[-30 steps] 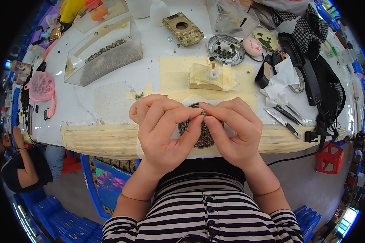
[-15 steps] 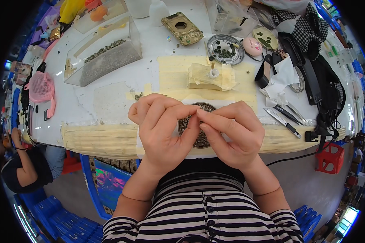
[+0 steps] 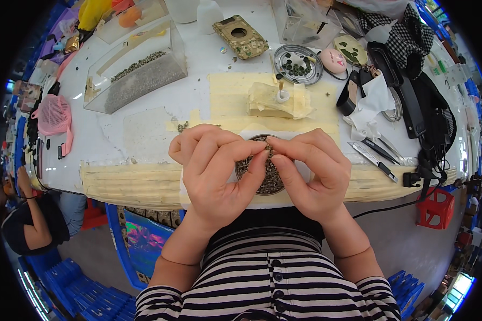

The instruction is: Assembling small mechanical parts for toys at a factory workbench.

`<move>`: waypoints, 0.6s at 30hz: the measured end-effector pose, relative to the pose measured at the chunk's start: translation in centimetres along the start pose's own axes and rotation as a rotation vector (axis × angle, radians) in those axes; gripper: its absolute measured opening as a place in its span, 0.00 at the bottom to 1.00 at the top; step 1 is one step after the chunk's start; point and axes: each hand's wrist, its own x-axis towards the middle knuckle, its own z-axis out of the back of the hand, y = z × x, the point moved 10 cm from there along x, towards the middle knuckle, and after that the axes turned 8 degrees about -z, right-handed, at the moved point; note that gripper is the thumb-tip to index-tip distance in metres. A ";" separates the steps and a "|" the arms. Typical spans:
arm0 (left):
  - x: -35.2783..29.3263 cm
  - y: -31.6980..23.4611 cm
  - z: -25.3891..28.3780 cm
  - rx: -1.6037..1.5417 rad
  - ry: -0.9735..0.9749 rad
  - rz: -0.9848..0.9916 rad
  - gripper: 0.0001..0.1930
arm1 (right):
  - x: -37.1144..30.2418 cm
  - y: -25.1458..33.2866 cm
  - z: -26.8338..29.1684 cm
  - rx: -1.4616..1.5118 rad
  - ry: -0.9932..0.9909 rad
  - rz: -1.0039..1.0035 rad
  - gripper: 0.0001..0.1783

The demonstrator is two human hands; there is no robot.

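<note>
White table: round dish beneath both hands.

pinched piece too small, dish half-hidden

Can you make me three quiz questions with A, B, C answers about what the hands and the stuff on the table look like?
1. Where is the round dish of small dark pieces?
A. Under the two hands, at the table's near edge
B. Inside the clear box
C. On the floor

2. What colour is the mesh pouch at the table's left?
A. Green
B. Pink
C. Black

3. How do the left hand and right hand stand?
A. Flat and far apart
B. Fingertips pinched together over the dish
C. Holding scissors

Answers:
1 A, the dish shows between the fingers by the near edge.
2 B, the pouch is plainly pink.
3 B, both hands' fingertips meet above the dish.
</note>
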 end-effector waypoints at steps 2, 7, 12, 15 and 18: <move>-0.1 0.1 0.0 0.013 -0.001 0.002 0.10 | 0.0 0.4 0.0 -0.010 -0.008 0.036 0.16; 0.4 -0.3 -0.2 0.016 0.051 -0.004 0.09 | -0.5 1.5 -0.5 -0.061 0.013 0.179 0.18; 0.0 0.4 0.0 -0.022 0.007 0.023 0.10 | -0.4 0.9 -0.2 -0.073 -0.039 0.112 0.18; -0.1 0.5 0.1 -0.034 -0.013 0.029 0.10 | -0.3 0.3 -0.3 -0.052 -0.032 0.041 0.17; -0.1 0.4 0.2 -0.040 -0.011 0.030 0.10 | -0.1 0.1 -0.3 -0.042 -0.019 0.015 0.16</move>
